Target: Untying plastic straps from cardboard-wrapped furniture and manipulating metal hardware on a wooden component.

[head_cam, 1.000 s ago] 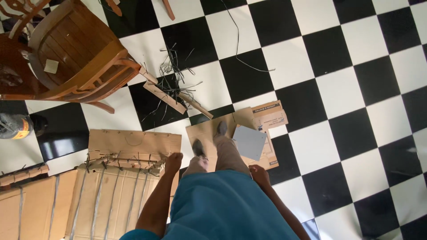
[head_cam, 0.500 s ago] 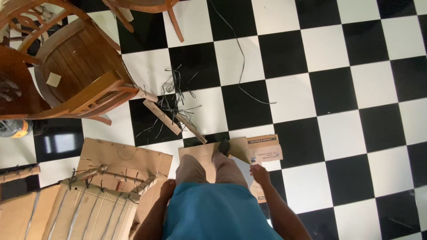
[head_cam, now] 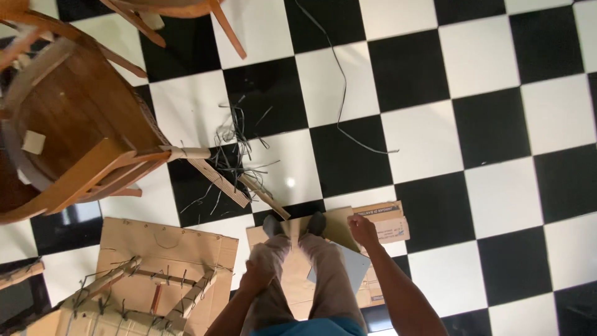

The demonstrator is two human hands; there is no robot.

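Note:
I look straight down at my own legs in light trousers and dark shoes (head_cam: 292, 225), standing on a flattened brown cardboard sheet (head_cam: 385, 224). My left hand (head_cam: 256, 278) hangs beside my left thigh, fingers loosely curled and holding nothing. My right hand (head_cam: 362, 230) is raised out to the right over the cardboard's printed flap, fingers also curled with nothing visible in them. A grey-blue flat sheet (head_cam: 356, 267) lies on the cardboard by my right leg.
An overturned wooden chair (head_cam: 74, 137) lies at the left on the black-and-white checkered floor (head_cam: 485, 186). Wooden slats (head_cam: 217, 180) and dark cane strands (head_cam: 239, 140) are scattered ahead of my feet. A wooden frame with strung cane (head_cam: 155, 280) rests on another cardboard at the lower left.
The view has moved closer to the floor ahead. My right hand swung out from my side to over the cardboard flap, and my left hand rose along my thigh.

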